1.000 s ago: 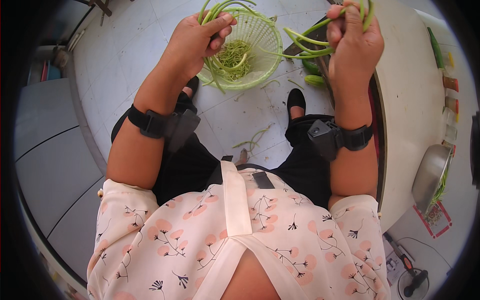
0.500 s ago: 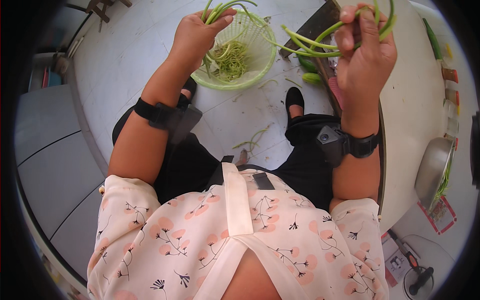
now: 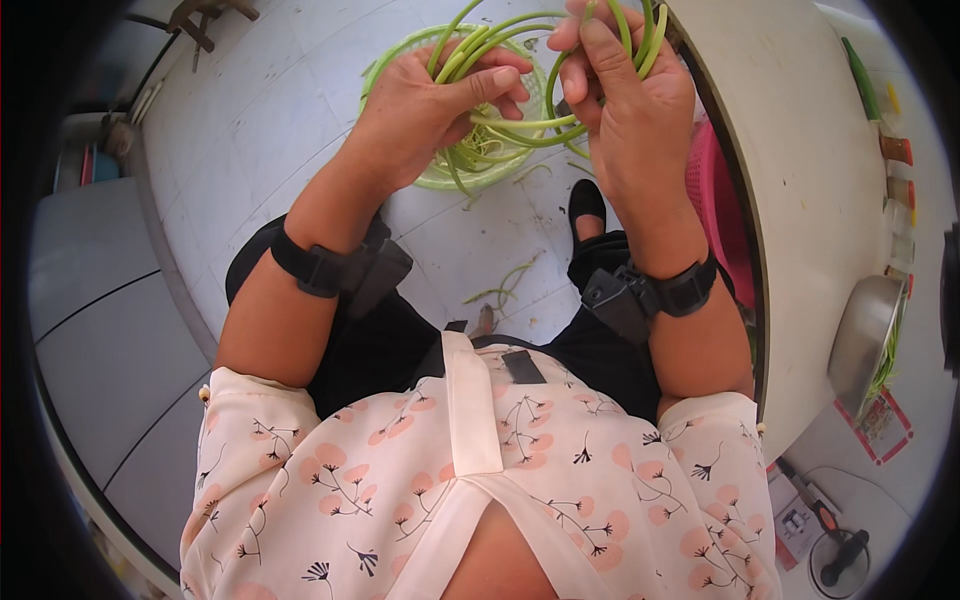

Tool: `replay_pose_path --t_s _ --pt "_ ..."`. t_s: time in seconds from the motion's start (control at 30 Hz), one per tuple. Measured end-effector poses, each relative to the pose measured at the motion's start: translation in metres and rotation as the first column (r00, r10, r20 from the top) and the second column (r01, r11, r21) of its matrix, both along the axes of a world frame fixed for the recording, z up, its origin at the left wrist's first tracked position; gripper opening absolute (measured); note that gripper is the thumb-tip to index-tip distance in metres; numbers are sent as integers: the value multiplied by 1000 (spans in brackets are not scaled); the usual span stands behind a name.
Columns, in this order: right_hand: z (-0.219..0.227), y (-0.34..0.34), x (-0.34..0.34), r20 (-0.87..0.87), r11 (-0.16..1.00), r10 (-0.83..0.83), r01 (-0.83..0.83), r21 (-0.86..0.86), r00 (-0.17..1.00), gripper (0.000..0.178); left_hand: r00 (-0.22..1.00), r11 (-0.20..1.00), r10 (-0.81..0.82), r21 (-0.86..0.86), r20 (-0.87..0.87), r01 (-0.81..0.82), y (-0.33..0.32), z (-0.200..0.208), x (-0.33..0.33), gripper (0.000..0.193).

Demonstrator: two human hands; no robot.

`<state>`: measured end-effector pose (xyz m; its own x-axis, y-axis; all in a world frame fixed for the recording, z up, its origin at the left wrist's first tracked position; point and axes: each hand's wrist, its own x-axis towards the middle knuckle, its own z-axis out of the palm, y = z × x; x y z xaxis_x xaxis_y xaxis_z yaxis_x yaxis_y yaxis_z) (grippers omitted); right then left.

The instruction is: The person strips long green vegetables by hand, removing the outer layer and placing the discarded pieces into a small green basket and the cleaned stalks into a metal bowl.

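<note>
My left hand [image 3: 425, 115] is closed around a bundle of long green vegetable stems [image 3: 465, 50], thumb pressed over the fingers. Opposite it, my right hand [image 3: 640, 125] pinches more long green stems [image 3: 540, 125], which loop between the two hands; some ends curve up past the top edge. Both hands are close together above a pale green plastic basket [image 3: 395, 50] on the floor. Thin green strips lie in the basket, partly hidden behind my left hand and the stems.
A pink basket [image 3: 712, 200] stands beside the table [image 3: 800, 200] on my right. On the table are small jars [image 3: 897, 150], a cucumber [image 3: 860, 80] and a metal bowl [image 3: 855, 340] with greens. Stray stems [image 3: 512, 285] lie on the tiles; a wooden stool [image 3: 195, 22] is far left.
My right hand has moved left, bringing its stems near my left hand. My left hand has shifted slightly right and down. The pink basket now shows more.
</note>
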<state>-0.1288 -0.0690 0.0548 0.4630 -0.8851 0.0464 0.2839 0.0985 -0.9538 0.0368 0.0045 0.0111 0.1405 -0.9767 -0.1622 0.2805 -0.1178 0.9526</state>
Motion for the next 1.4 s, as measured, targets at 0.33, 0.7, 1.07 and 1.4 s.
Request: replay_pose_path --t_s 0.33,0.7,1.07,1.4 --pt "-8 1 11 122 998 10 -17 56 992 11 975 997 -8 74 -223 25 8 11 -2 34" --pt "-20 4 24 -72 979 203 -202 13 977 22 993 994 87 63 73 -92 5 1 7 23" --pt "-25 -29 4 -61 1000 10 -10 0 998 22 978 982 190 -14 84 -190 -8 -25 19 26" --pt "-45 -86 -36 195 958 262 -279 69 945 17 445 955 -277 192 852 225 -117 -3 -9 38"
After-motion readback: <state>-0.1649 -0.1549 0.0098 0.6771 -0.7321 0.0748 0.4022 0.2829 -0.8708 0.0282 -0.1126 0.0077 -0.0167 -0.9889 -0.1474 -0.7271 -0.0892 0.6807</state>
